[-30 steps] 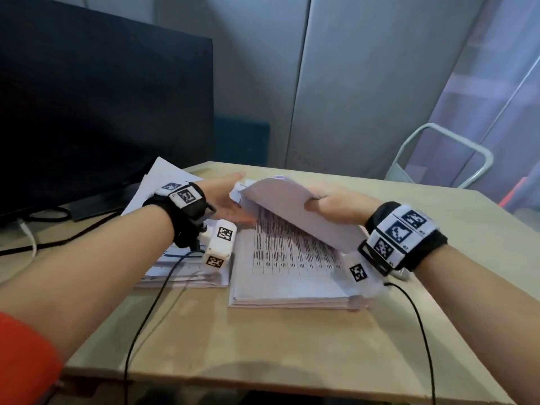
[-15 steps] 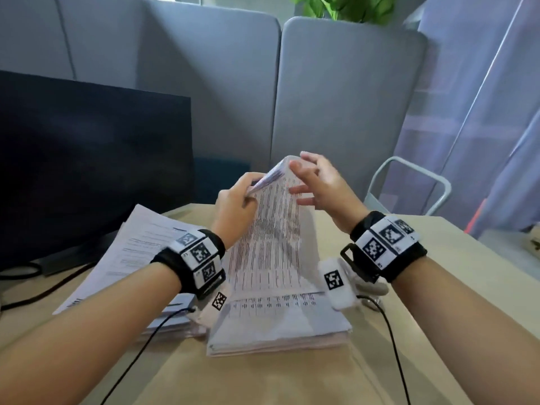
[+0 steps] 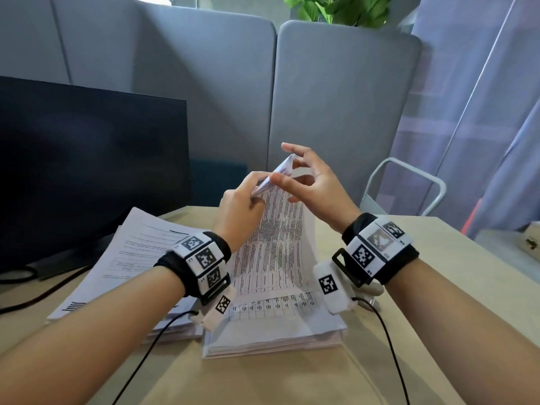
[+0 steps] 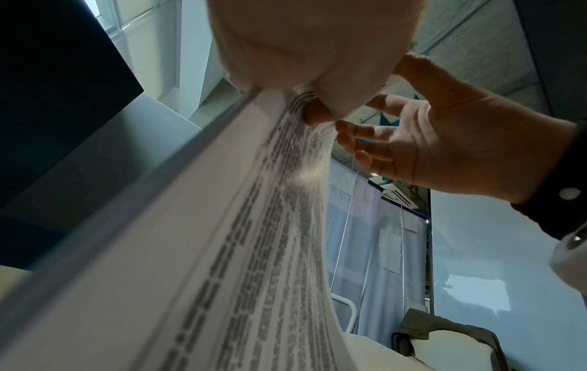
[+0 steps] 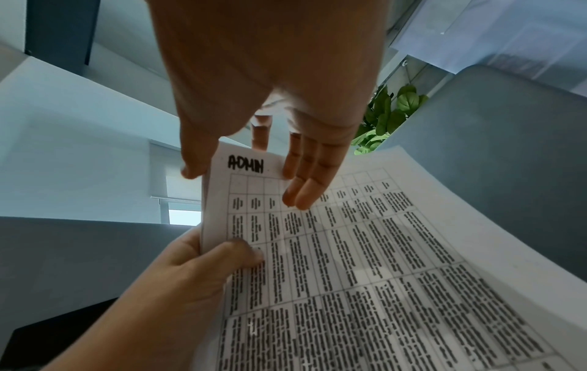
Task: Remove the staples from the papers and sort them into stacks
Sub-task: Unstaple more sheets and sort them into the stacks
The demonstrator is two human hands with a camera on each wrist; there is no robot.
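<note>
A stapled packet (image 3: 274, 252) of printed tables stands lifted by its top corner, its lower end still lying on the right paper stack (image 3: 277, 337). "ADMIN" is handwritten at that corner (image 5: 246, 164). My left hand (image 3: 242, 206) grips the packet's left edge just below the corner, thumb (image 5: 241, 253) on the front sheet. My right hand (image 3: 312, 185) pinches the corner tip between thumb (image 5: 190, 173) and index finger, its other fingers (image 5: 301, 188) lying on the front page. I cannot make out a staple. From the left wrist, the sheets (image 4: 254, 251) run edge-on up to both hands.
A second paper stack (image 3: 131, 258) lies to the left on the wooden table (image 3: 292, 381), partly under my left forearm. Behind it stands a dark monitor (image 3: 87, 171) with cables (image 3: 43, 293). Grey partitions stand behind the table, and a white chair frame (image 3: 409, 188) at the far right.
A second ago both hands were low on the right stack, turning a sheet over. They have raised the packet's corner upright, and the right hand's fingers have since shifted on the tip.
</note>
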